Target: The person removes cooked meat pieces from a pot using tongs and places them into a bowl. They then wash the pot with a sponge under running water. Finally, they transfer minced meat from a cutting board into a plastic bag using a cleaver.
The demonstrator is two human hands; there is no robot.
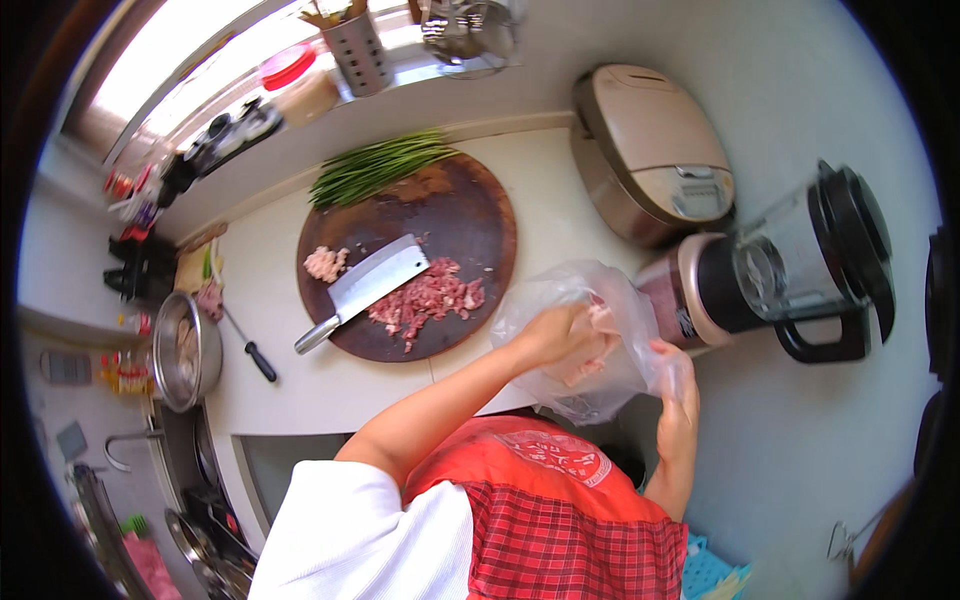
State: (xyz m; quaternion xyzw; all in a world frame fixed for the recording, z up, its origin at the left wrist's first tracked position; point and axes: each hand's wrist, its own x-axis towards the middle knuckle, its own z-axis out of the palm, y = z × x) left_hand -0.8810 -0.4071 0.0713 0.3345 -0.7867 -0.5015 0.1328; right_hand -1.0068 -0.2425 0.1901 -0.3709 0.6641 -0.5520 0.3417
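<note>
A translucent plastic bag is held up off the front right of the counter. My left hand reaches into its mouth, beside pale pink pieces of raw meat. The fingers are partly hidden there, and whether they grip the meat is unclear. At the bag's right edge, my right hand grips the plastic. Chopped red meat lies on a round wooden chopping board. Against that meat rests a cleaver, its handle past the board's edge. A small heap of pale minced meat sits left of the blade.
Green stalks lie across the board's back edge. A rice cooker and a blender stand at the right. To the left are a metal bowl with contents and a black-handled sharpening rod. A utensil holder stands on the windowsill.
</note>
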